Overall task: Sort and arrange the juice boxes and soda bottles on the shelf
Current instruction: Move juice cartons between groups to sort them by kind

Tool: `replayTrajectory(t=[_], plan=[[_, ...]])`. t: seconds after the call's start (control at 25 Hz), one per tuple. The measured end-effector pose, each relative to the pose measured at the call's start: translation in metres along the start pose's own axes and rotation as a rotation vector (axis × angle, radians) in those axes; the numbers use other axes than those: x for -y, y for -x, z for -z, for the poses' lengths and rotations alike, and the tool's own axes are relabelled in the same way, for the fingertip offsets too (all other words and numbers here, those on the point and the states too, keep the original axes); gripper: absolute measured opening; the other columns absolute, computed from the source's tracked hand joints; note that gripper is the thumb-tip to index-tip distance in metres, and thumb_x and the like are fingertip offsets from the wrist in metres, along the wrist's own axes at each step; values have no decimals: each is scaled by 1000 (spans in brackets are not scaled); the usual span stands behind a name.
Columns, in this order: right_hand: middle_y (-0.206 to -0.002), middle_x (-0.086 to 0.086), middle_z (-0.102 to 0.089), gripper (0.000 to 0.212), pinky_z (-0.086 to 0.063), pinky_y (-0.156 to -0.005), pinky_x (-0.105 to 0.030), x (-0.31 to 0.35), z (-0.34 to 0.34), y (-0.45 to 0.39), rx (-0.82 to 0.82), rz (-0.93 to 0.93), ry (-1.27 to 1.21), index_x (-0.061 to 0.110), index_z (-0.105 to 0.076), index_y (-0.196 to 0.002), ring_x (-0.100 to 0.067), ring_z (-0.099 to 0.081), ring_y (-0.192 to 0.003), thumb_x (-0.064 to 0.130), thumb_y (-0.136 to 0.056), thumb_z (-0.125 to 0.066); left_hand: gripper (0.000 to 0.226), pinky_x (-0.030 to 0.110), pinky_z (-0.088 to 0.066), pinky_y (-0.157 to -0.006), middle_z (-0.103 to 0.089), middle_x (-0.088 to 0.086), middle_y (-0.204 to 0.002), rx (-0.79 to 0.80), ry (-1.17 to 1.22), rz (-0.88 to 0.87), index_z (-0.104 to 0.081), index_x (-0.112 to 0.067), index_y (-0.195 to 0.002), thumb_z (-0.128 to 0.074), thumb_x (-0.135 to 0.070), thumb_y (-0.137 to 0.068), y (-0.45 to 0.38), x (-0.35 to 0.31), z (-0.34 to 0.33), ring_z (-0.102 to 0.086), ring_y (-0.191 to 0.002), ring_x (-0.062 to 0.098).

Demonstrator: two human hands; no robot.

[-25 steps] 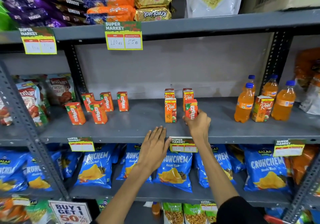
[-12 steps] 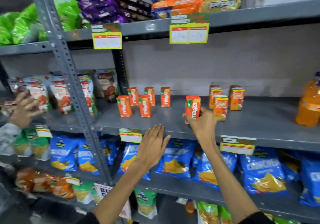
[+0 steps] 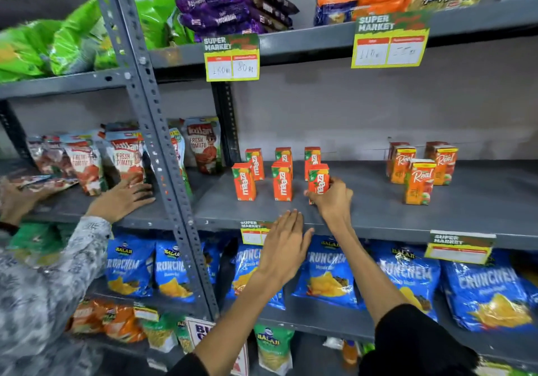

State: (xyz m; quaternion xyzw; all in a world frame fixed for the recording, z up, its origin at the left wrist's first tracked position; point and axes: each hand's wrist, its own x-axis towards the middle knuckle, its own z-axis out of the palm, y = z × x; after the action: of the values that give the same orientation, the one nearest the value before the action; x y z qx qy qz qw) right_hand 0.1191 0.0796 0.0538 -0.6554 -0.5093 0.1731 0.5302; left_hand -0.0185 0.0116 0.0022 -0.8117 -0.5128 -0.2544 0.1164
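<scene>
R hand point(image 3: 332, 198) hiding Maaza box point(image 3: 318, 178) base

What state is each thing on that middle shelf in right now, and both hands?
Right hand: closed around one Maaza box.
Left hand: open, flat, empty, at the shelf edge.
Other Maaza boxes: five, upright.
Real boxes: upright, clustered apart to the right.
</scene>
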Motion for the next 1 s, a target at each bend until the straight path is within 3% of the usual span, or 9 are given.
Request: replayTrajectory(t=[0.28, 0.44, 0.6, 0.8, 1.0], plan=[[-116, -16, -73, 61, -56, -88, -37, 0, -9, -9, -20, -52, 5, 0, -64, -120, -29, -71, -105, 27, -72, -89, 49, 42, -39, -117, -58, 19, -143, -33, -11, 3, -54, 1, -139, -45, -33, -105, 2, 0, -3, -51, -137, 32], [-123, -17, -69, 71, -53, -85, -32, 1, -5, -4, -11, -57, -8, 1, -56, -127, -30, -69, -110, 27, -71, -90, 50, 43, -37, -118, -57, 20, -144, -40, 9, 20, -53, 2, -140, -44, -34, -106, 2, -2, -2, -50, -137, 32], [-133, -18, -62, 85, -52, -95, -36, -12, 13, 14, -28, -3, -37, 3, -44, -143, -31, -62, -121, 32, -75, -87, 52, 45, -36, -119, -57, 21, -144, -42, -7, 18, -52, 4, -139, -44, -35, -105, 2, -5, -5, -51, -137, 33], [-126, -11, -67, 55, -54, -97, -40, -41, 66, 43, -62, 145, -39, 6, -55, -134, -23, -64, -117, 31, -89, -75, 42, 47, -39, -116, -63, 19, -136, -111, 114, -20, -58, 3, -133, -52, -26, -103, -2, -50, -14, -56, -130, 34], [-111, -4, -74, 29, -56, -92, -35, -74, 153, 41, -226, 198, -23, 10, -66, -120, -18, -70, -101, 24, -94, -66, 41, 45, -37, -118, -63, 18, -137, -128, 218, -79, -59, 1, -132, -51, -27, -104, -18, -128, -31, -57, -130, 33]])
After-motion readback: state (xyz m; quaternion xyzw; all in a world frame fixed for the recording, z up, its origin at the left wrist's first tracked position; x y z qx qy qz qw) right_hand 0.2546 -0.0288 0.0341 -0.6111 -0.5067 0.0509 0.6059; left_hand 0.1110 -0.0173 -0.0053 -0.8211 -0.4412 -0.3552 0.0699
